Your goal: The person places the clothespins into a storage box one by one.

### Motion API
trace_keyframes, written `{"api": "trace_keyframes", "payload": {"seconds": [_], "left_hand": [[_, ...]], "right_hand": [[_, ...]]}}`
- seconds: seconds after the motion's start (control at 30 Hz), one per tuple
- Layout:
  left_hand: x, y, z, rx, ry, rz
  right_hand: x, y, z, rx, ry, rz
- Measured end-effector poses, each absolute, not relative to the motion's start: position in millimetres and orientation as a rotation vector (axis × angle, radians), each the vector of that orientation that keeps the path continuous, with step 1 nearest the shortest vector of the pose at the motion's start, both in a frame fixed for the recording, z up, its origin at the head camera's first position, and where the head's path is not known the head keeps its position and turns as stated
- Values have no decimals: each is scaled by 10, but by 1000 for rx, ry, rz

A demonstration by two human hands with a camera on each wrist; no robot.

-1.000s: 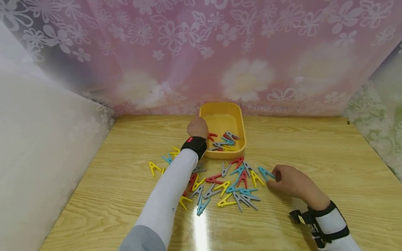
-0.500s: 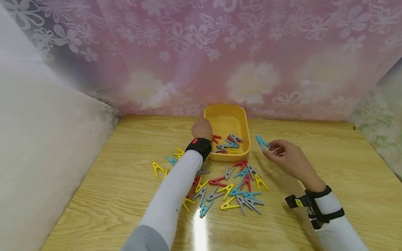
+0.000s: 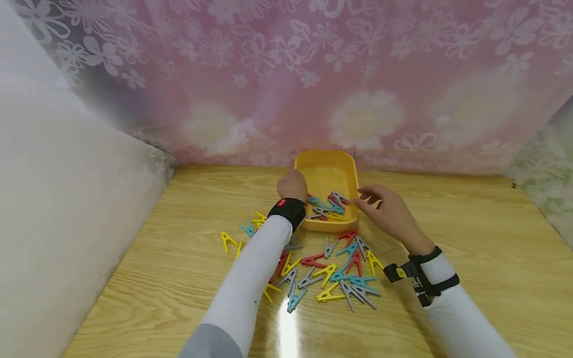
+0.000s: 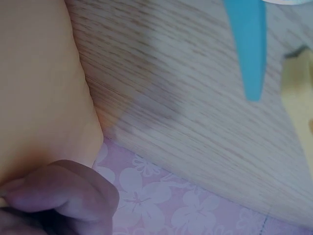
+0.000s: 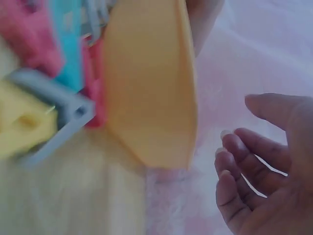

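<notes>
A yellow plastic bin (image 3: 329,227) stands on the table by the back curtain with several clothespins inside. My left hand (image 3: 292,185) grips its left rim; in the left wrist view the curled fingers (image 4: 73,191) lie against the bin's wall (image 4: 39,88). At the right rim hovers my right hand (image 3: 382,206), fingers apart and holding nothing, as the right wrist view also shows. A blue clothespin (image 3: 317,202) lies in the bin's left part, near grey, red and yellow ones.
Several red, yellow, blue and grey clothespins (image 3: 313,260) lie spread over the table (image 3: 447,214) in front of the bin, some under the left forearm (image 3: 246,278). A pink flowered curtain (image 3: 268,99) hangs behind the table, and a white wall (image 3: 80,174) borders the left.
My right hand lifted a blue clothespin from the table, moved left to the bin and let go; a blue one now shows inside. The left hand stays on the rim.
</notes>
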State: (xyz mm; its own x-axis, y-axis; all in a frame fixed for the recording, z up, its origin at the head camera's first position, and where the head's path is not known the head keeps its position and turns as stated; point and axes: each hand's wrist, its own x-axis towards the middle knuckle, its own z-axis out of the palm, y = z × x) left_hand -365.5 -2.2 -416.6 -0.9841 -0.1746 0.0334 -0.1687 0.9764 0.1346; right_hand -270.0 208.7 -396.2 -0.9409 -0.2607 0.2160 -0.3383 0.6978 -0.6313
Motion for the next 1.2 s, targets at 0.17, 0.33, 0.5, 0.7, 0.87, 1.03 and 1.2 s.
{"api": "trace_keyframes", "payload": {"seconds": [0.17, 0.33, 0.5, 0.7, 0.87, 1.03, 1.2], "left_hand": [[-3665, -13, -4147, 278, -3073, -153], [-3693, -46, -4179, 238, -3088, -157], [-3685, -58, -4171, 245, -3114, -202], [-3666, -16, -4162, 238, -3128, -205], [-3656, 9, -4153, 245, -3119, -166], [-3665, 4, -4168, 232, -3114, -146], [-3675, 18, -4190, 218, -3107, -151]], "right_hand": [[-2514, 2278, -4051, 434, -2785, 1056], [-2334, 2410, -4118, 378, -2859, 1039], [-2205, 2502, -4170, 337, -2935, 1020], [-2075, 2555, -4234, 304, -3038, 1072], [-1977, 2504, -4247, 244, -3160, 1061], [-1856, 2411, -4236, 170, -3265, 968], [-1760, 2353, -4230, 126, -3298, 877]]}}
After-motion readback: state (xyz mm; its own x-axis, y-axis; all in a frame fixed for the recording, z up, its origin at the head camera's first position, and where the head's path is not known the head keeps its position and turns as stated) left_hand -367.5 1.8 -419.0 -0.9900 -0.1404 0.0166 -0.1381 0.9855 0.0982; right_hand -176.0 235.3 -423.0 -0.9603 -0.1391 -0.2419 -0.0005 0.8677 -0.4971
